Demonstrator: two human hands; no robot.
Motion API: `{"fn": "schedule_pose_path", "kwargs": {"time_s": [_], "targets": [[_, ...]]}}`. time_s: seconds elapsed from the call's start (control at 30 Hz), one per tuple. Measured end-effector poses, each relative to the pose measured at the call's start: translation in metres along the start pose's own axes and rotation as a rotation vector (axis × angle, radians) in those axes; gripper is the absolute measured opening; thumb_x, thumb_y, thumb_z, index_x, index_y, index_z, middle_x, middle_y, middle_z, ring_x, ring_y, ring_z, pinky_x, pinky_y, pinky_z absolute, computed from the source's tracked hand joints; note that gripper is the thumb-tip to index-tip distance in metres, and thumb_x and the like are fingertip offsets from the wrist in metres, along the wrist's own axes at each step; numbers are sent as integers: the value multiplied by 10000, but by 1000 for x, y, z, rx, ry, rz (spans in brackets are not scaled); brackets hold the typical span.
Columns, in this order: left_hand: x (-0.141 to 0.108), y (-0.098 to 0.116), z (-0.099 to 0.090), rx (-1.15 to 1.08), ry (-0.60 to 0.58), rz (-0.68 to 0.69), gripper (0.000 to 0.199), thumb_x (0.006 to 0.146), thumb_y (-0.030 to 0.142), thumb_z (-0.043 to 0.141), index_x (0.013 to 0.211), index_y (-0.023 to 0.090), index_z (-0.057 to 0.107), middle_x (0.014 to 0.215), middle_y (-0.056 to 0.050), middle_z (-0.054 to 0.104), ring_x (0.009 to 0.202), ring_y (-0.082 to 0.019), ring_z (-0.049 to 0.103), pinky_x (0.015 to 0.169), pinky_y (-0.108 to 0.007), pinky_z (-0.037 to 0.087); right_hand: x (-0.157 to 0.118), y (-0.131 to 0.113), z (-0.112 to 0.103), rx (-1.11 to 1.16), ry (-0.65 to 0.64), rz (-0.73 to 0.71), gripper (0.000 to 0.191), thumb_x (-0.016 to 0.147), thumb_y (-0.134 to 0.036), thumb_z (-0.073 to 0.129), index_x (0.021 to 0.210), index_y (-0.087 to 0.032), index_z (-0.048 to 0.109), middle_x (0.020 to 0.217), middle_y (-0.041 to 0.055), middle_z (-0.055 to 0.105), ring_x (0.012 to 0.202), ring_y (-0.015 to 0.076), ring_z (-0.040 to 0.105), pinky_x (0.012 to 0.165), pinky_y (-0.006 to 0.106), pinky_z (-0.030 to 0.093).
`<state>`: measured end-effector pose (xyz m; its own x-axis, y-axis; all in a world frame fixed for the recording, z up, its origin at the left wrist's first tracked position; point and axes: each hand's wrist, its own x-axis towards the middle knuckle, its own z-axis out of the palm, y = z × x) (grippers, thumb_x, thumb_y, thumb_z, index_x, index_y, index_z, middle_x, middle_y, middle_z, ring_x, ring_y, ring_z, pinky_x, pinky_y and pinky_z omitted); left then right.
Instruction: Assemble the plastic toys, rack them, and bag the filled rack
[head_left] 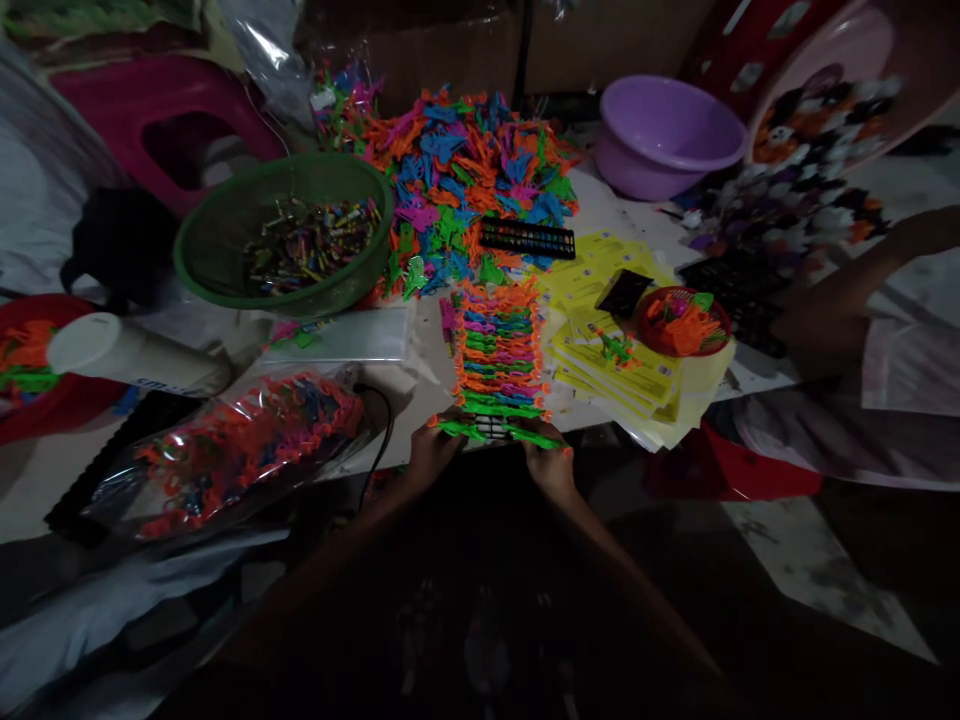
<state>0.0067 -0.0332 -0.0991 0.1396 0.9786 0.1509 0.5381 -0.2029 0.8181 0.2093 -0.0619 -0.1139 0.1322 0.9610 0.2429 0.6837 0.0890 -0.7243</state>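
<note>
My left hand (433, 450) is closed at the near left end of a row of small plastic toys, its fingers pinching a green toy with an orange tip (459, 429). My right hand (551, 470) likewise grips another green toy (534, 436) on the right. Between the two hands, pale slots of a rack (492, 428) show. Beyond them, orange, pink, blue and green toys (499, 350) lie side by side in a neat stack of rows. What exactly the toys depict is too small to make out.
A heap of loose toys (465, 160) lies behind, with a black rack (527, 238) on it. Left are a green basin (187, 260) and a bagged bundle (247, 450). Right are yellow cards (600, 260), a red basket (724, 340), a purple basin (667, 130) and another person's arm (847, 270).
</note>
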Motion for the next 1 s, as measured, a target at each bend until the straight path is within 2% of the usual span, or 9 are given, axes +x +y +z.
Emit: {"fn": "schedule_pose_path", "kwargs": {"time_s": [0.2,0.37,0.5,0.63,0.77,1.0], "targets": [[-1,-2,-5,-49,-70,50,215,715,188,520,899,154,626,945,-76,679,884,-169,627,781,-300,500,-3,0,1,-13,-21,-99,299,738,-168,423,944,-183,639,889,80,676,849,189,620,778,344,506],[0,4,-3,-27,-46,55,221,713,183,535,910,150,630,941,-79,678,867,-170,630,769,-285,500,3,-9,-3,-92,-33,-55,342,707,-131,424,965,-182,642,897,82,674,852,203,618,783,351,509],[5,9,0,25,1,37,161,718,236,578,838,155,648,835,-56,690,739,-156,636,685,-253,497,8,-13,-5,-136,-69,-82,344,695,-113,426,938,-189,656,893,71,679,853,208,619,780,343,506],[16,15,1,207,-31,-59,151,699,293,609,739,160,668,700,-49,689,638,-169,628,601,-253,472,18,-20,-6,-196,-81,-58,279,736,-146,442,874,-226,671,868,47,688,836,204,627,762,326,500],[26,23,0,343,-80,-200,151,676,316,630,731,189,690,707,-52,700,647,-193,636,582,-259,446,27,-31,-9,-290,-144,32,222,768,-224,482,872,-201,677,845,81,693,821,236,637,714,314,493],[24,23,2,423,-164,-257,263,740,390,532,709,177,684,716,-45,695,672,-144,616,595,-207,381,31,-39,-10,-397,-281,148,253,774,-205,497,968,-164,654,941,91,679,955,217,601,799,260,446]]}}
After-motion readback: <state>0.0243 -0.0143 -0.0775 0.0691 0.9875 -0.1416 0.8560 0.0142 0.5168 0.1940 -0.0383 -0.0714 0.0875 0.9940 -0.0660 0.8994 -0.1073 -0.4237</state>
